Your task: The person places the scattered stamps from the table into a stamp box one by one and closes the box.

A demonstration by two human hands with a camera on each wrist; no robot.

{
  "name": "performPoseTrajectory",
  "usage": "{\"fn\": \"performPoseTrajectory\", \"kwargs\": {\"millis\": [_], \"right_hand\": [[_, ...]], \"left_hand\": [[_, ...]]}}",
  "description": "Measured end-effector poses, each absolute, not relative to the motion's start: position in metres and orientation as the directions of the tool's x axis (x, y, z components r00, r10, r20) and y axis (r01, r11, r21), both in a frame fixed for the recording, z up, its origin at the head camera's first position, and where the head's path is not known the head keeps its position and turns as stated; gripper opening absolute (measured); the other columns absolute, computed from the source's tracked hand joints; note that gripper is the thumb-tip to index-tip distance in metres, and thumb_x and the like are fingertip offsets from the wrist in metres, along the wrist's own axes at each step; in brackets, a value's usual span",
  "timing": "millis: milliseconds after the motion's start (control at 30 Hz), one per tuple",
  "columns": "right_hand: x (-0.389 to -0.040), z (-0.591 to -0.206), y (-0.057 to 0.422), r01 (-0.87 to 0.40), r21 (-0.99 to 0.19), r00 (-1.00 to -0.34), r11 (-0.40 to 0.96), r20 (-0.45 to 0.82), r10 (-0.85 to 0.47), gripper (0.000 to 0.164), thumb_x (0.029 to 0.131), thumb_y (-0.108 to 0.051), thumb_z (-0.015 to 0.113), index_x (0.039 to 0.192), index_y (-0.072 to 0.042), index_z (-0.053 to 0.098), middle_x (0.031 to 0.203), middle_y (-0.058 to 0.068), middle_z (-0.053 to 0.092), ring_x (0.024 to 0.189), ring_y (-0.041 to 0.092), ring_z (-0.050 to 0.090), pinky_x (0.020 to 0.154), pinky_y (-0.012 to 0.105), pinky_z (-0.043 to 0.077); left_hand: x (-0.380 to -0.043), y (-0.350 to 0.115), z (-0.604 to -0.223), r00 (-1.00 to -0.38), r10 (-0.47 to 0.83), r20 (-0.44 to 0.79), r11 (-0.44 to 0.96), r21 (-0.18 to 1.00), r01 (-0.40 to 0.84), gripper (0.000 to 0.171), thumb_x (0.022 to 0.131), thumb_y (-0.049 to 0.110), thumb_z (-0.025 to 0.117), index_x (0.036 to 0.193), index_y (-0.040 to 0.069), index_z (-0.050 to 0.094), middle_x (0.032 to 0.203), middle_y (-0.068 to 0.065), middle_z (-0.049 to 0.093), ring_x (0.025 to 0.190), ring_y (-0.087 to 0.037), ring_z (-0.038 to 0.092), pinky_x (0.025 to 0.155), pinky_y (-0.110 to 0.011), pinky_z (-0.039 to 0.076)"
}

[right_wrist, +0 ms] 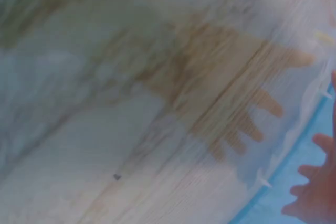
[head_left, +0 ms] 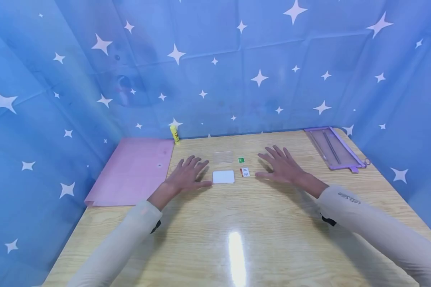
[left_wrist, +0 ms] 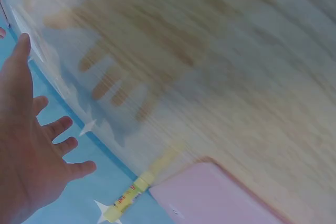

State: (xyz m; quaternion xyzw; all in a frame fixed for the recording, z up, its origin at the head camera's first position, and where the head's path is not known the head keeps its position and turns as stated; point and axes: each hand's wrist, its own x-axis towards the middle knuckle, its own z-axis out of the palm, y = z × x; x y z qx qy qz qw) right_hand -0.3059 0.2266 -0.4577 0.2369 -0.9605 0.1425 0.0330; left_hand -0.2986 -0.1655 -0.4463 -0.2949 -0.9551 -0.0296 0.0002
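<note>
From left, the counter [head_left: 186,251] carries one pink folder [head_left: 133,171] and one yellow glue stick [head_left: 174,134]; the left hand [head_left: 184,177] has its fingers spread apart. Beside it lie one clear plate [head_left: 222,157] and one white rectangle [head_left: 223,177] (both long axes run left-right), then two small cards [head_left: 245,172]; the right hand [head_left: 283,169], fingers also apart, precedes one mesh pouch [head_left: 341,149].

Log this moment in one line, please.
left hand: open, empty, nearest white rectangle | right hand: open, empty, nearest red-and-white piece | green piece: on table
</note>
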Motion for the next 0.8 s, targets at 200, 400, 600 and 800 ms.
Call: {"fn": "performPoseTrajectory", "kwargs": {"millis": [200, 400, 600, 800], "right_hand": [[-0.301, -0.459, 0.22, -0.532, -0.259, -0.846, 0.807, 0.194, -0.496, 0.077, 0.094, -0.055, 0.071, 0.152, -0.008, 0.051, 0.157, 0.027, 0.042, 0.149, 0.051, 0.03, 0.121, 0.07, 0.013], [-0.296, -0.461, 0.207, -0.641, -0.245, -0.762, 0.727, 0.313, -0.566, 0.067, 0.092, -0.044, 0.077, 0.142, -0.002, 0.061, 0.133, 0.026, 0.062, 0.124, 0.044, 0.057, 0.107, 0.065, 0.041], [-0.293, -0.461, 0.194, -0.647, -0.283, -0.761, 0.708, 0.292, -0.579, 0.059, 0.095, -0.039, 0.077, 0.14, -0.003, 0.063, 0.123, 0.02, 0.066, 0.11, 0.035, 0.063, 0.089, 0.053, 0.053], [-0.292, -0.459, 0.181, -0.631, -0.325, -0.775, 0.704, 0.254, -0.578, 0.047, 0.098, -0.034, 0.074, 0.135, -0.005, 0.068, 0.122, 0.016, 0.068, 0.108, 0.03, 0.063, 0.083, 0.048, 0.055]], "left_hand": [[-0.298, -0.157, -0.444, -0.792, 0.611, 0.009, 0.791, 0.044, 0.611, 0.083, 0.098, 0.068, 0.055, 0.162, 0.018, 0.037, 0.156, -0.017, 0.044, 0.148, -0.036, 0.036, 0.119, -0.064, 0.029], [-0.298, -0.151, -0.445, -0.759, 0.651, 0.003, 0.755, 0.096, 0.649, 0.078, 0.1, 0.059, 0.06, 0.16, 0.015, 0.04, 0.147, -0.017, 0.05, 0.138, -0.034, 0.045, 0.114, -0.057, 0.04], [-0.298, -0.146, -0.449, -0.736, 0.677, 0.016, 0.717, 0.209, 0.665, 0.075, 0.1, 0.054, 0.065, 0.159, 0.014, 0.042, 0.144, -0.016, 0.053, 0.134, -0.031, 0.049, 0.111, -0.05, 0.044], [-0.298, -0.142, -0.449, -0.733, 0.68, 0.021, 0.701, 0.274, 0.658, 0.07, 0.1, 0.049, 0.067, 0.157, 0.014, 0.047, 0.145, -0.012, 0.054, 0.137, -0.028, 0.047, 0.115, -0.046, 0.041]]}}
